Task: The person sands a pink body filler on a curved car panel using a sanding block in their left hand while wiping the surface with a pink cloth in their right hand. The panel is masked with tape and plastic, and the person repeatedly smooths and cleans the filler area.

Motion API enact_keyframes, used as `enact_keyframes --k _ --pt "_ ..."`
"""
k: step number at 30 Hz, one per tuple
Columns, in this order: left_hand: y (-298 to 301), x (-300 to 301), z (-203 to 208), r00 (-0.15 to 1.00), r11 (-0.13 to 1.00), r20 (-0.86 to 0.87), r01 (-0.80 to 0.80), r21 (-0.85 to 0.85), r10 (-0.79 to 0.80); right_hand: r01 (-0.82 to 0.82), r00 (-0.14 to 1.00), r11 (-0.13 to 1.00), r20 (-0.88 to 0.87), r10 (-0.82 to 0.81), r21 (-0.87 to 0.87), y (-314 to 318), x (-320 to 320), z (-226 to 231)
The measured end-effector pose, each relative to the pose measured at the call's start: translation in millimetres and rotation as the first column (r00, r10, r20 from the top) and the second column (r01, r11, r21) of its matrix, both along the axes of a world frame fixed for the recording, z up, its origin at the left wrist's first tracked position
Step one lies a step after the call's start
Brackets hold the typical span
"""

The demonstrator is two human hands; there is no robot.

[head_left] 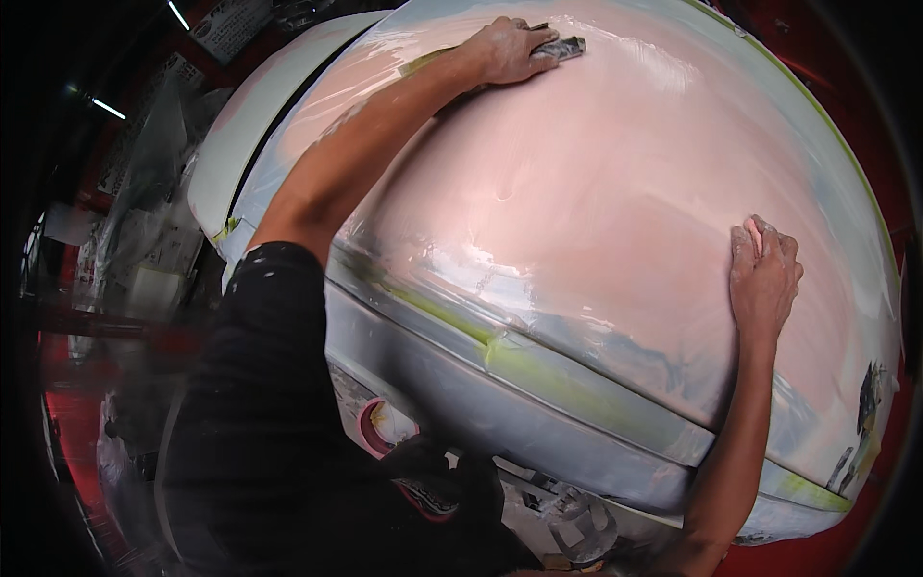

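A broad, curved vehicle body panel (577,183) lies before me, patchy pink, white and blue-grey, with a wet shine. At its far side my left hand (510,53) is closed over a dark grey piece of sandpaper (562,48), pressed to the surface. The sandpaper's edge pokes out past the fingertips; the rest is under the palm. My right hand (766,274) rests on the right part of the panel, fingers curled in. Something pinkish shows between its fingers, too small to make out. Both hands look dusted with pale residue.
A seam and yellow-green streaks (442,317) run along the panel's near edge, above a grey lower section (461,385). To the left is a separate pale panel (231,144) across a dark gap. Below are a pink-rimmed container (370,430) and a clear plastic vessel (582,529). Plastic sheeting (159,173) hangs left.
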State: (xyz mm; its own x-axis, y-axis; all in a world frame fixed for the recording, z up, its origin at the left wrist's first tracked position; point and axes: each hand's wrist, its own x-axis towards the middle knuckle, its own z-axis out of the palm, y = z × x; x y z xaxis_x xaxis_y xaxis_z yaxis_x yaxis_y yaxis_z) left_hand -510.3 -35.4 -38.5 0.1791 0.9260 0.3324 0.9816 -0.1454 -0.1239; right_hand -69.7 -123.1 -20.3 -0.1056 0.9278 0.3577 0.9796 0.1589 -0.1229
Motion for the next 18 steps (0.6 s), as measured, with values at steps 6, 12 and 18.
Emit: enact_keyframes --k 6,12,18 --pt "-226.6 62.1 11.0 0.926 0.916 0.039 0.377 -0.135 -0.375 0.056 0.998 0.998 0.015 -0.056 0.001 -7.0 1.4 3.1" --pt "-27.2 56.3 19.0 0.981 0.979 -0.014 0.192 0.071 -0.192 0.019 1.000 0.999 0.002 -0.019 -0.029 -11.5 -14.5 10.8" --pt "-28.9 80.2 -0.8 0.915 0.903 0.096 0.363 0.228 -0.392 0.029 1.000 1.000 -0.004 -0.029 -0.002 2.7 8.5 -0.6"
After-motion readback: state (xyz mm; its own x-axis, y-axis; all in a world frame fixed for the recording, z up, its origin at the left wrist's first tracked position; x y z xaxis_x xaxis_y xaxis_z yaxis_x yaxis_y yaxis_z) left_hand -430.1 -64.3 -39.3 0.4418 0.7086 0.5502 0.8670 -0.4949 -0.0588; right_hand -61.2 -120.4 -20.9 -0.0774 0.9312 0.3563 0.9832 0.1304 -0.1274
